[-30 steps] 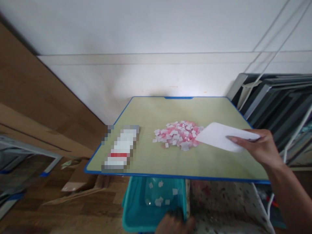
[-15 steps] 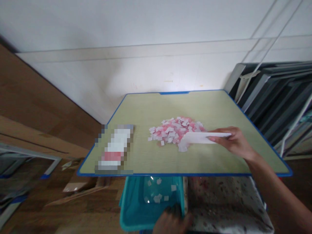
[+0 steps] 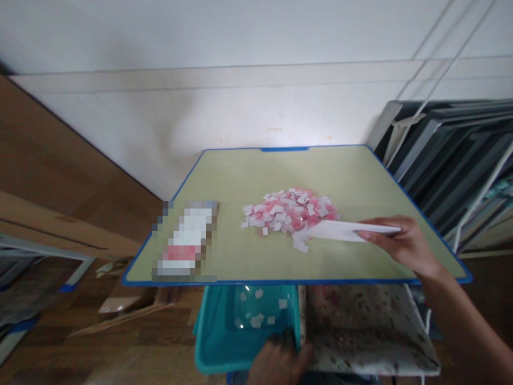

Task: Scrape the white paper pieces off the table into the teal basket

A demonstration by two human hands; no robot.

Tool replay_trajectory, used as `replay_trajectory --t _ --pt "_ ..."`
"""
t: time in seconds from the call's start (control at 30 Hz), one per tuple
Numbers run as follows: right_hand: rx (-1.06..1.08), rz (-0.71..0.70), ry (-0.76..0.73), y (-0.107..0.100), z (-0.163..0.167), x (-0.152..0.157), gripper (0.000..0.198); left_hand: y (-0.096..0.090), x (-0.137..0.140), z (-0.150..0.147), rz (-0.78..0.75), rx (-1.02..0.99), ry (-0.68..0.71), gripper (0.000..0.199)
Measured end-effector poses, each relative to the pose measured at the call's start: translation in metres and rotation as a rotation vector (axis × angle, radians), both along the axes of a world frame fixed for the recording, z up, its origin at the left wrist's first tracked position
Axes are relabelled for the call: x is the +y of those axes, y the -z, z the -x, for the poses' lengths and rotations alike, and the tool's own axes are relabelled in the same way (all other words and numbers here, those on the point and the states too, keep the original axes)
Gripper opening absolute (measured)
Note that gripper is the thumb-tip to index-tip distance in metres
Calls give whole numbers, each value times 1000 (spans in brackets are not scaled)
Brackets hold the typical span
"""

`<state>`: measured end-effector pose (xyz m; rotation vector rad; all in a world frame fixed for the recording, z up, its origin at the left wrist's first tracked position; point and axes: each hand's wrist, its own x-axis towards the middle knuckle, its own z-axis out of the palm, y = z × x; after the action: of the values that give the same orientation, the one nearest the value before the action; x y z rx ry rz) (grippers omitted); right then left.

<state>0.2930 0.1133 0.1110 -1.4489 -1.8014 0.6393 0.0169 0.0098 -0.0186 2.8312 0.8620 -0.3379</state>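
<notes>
My right hand [image 3: 404, 243] pinches a flat white card [image 3: 340, 231] between thumb and fingers, held low over the table. The card's left end meets the near right side of a pile of small white and pink paper squares [image 3: 286, 211]. A few white squares lie loose just below its tip. At the bottom, my left hand [image 3: 280, 355] is closed over the near right rim of a teal plastic basin [image 3: 214, 353], thumb outside and fingers inside. Several white squares [image 3: 256, 321] lie in the basin, which sits below the table's front edge.
The folding table [image 3: 248, 262] has a pale top and blue edging, with a white wall behind. A pixelated rectangular item [image 3: 188, 235] lies on its left side. Dark panels [image 3: 452, 155] lean at right, cardboard [image 3: 60, 160] stands at left, and a stained white surface [image 3: 360, 326] is below.
My right hand and the card have shifted right and slightly down, away from the middle of the pile. My left hand stays at the basin's rim. The view has moved slightly.
</notes>
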Motion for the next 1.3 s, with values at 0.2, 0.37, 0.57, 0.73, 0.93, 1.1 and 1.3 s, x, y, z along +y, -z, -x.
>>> replay_trajectory --t 0.2,0.37,0.57,0.73,0.93,1.1,1.3 --pt "-73 83 -70 -3 3 -6 23 2 -1 1 6 8 20 18" --pt "-72 68 0 -3 1 -10 24 3 -1 0 2 -10 -3 19" --pt "-40 119 -26 -5 -2 -15 27 -1 1 0 12 -12 4 18" --pt "7 152 45 -11 -3 -21 28 3 -2 1 15 -25 1 18" --pt "38 194 68 -8 2 -30 25 3 -1 0 38 7 8 20" --pt "35 127 83 -6 8 -33 20 0 1 -1 59 36 6 20" --pt "15 102 87 -6 14 -28 24 -1 0 -1 45 9 -1 17"
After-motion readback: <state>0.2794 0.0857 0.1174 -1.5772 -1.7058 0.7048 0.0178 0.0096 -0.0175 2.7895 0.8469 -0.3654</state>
